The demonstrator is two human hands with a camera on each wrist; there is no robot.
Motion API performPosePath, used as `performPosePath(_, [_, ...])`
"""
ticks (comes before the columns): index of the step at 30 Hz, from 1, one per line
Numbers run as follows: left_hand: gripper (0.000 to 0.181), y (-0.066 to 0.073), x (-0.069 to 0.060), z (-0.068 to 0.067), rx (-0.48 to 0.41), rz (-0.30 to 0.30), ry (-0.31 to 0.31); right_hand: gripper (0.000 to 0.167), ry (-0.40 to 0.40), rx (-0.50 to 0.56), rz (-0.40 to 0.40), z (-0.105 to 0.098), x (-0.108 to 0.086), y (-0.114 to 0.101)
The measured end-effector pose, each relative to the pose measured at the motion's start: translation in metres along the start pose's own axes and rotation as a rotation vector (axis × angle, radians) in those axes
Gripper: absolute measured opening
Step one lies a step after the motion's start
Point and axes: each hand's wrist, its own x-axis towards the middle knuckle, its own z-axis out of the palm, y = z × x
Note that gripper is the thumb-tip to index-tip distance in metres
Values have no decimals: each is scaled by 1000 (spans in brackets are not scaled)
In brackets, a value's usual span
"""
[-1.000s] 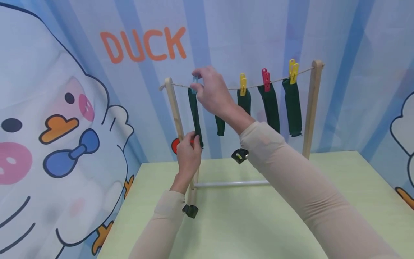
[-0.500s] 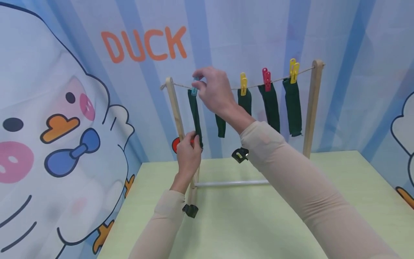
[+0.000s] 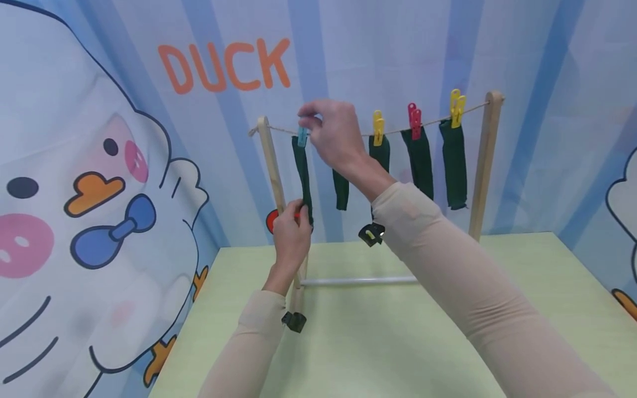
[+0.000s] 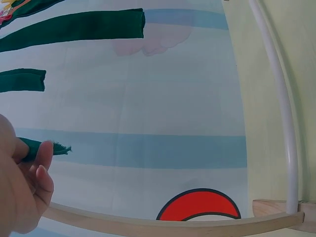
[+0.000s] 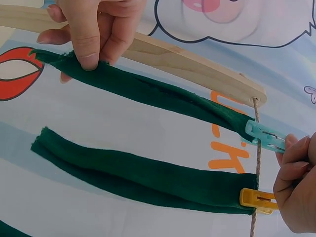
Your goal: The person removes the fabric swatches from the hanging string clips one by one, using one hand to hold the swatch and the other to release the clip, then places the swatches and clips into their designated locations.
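Observation:
In the head view a light blue clip [image 3: 302,136] sits on the rope near its left end, at the top of a narrow green cloth strip [image 3: 301,166]. The right hand [image 3: 335,132] pinches the upper end of this clip with bent fingers; the right wrist view shows those fingertips [image 5: 291,148] at the handle ends of the clip [image 5: 264,134]. Lower down, the left hand [image 3: 291,235] pinches the bottom of the same strip between thumb and fingers. Its frayed tip [image 4: 61,148] pokes past the fingers in the left wrist view.
Further right on the rope, green strips hang from a yellow clip [image 3: 379,128], a red clip [image 3: 416,124] and yellow clips [image 3: 458,110]. Another strip [image 3: 341,190] hangs partly behind the right hand. Wooden posts [image 3: 485,166] and a white bar [image 3: 358,281] stand on the table.
The right hand's fingers have shifted slightly up along the light blue clip, so more of it shows. The left hand keeps its hold on the strip; the head view has shifted slightly.

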Motion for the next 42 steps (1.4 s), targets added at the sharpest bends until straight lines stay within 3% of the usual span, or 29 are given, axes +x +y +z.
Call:
performPosePath(12, [21,0,-1,4,-11,3,2,19,94,-10,-30,-12,9,-2])
performPosePath(21, [18,-1,-7,1,-9,15,-6,19,148,1,-63,-27,-1,-4])
performPosePath(27, [18,-3,-15,-4,38,47,-25,17,172,26,-90,-45,-19,-5])
performPosePath(32, [18,-6,-21,-8,49,34,-54,14,220,25,-147,-56,-38,1])
performPosePath(42, [16,-15,-41,-17,67,64,-82,16,172,-70,-81,-68,-94,31])
